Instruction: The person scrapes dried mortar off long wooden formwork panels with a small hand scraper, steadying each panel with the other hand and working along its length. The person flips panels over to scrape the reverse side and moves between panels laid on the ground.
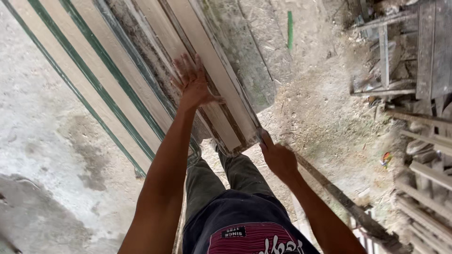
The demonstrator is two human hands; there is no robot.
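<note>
Sawdust [325, 113] over concrete floor [42, 122]; my left hand [193, 84] spread flat on pale plank [221, 70], right hand [278, 157] gripping its end; timber stack [423, 61] right.

The wooden planks [207, 80] look matt, pale and rough-sawn, with grimy dark edges. Neighbouring boards [84, 70] carry green painted strips. The concrete floor [42, 141] is rough, stained, and dusted with sawdust [325, 113].

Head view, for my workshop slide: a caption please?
Left hand flat on pale wooden planks, right hand gripping their end.
</note>
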